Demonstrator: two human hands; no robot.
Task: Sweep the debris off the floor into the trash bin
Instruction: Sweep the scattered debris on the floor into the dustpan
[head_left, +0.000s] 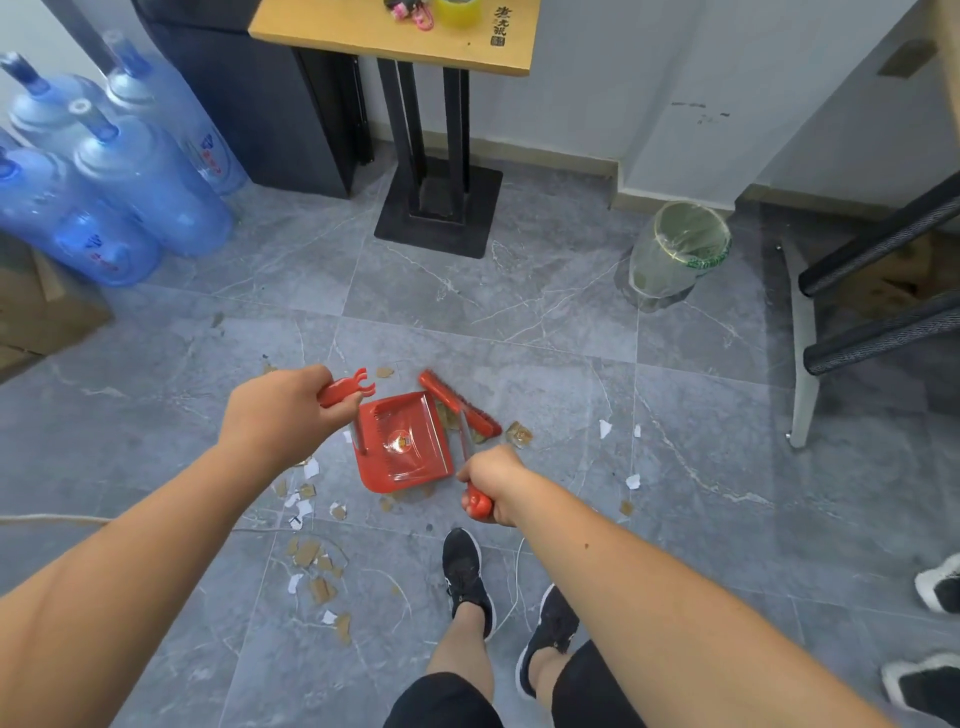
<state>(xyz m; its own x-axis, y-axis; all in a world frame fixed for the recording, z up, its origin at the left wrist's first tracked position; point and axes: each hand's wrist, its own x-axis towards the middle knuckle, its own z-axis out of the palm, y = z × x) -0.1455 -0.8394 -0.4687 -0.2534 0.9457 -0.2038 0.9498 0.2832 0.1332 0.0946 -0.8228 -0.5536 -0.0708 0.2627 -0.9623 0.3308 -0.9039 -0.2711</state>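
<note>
**A:** How far along are you?
**B:** Barely started. Across the floor (519, 322), the trash bin (675, 249) waits at two o'clock. Your left hand (280, 410) fingers clamp the dustpan (402, 447) handle and your right hand (493, 483) fingers the brush (460, 402). Debris (311, 561) lies mostly at seven o'clock.
**A:** Anything unclear?
**B:** The bin's contents.

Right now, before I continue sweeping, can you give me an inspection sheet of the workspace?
Surface: grey tiled floor, littered.
Job's things: red dustpan on floor, broom head beside it; paper and cardboard scraps scattered; lined trash bin near wall.
Clutter: cardboard box at left.
Hands: left hand grips dustpan handle; right hand grips broom handle.
Cables: white cord on floor at left.
Surroundings: water bottles, table, another person's shoes.
</note>
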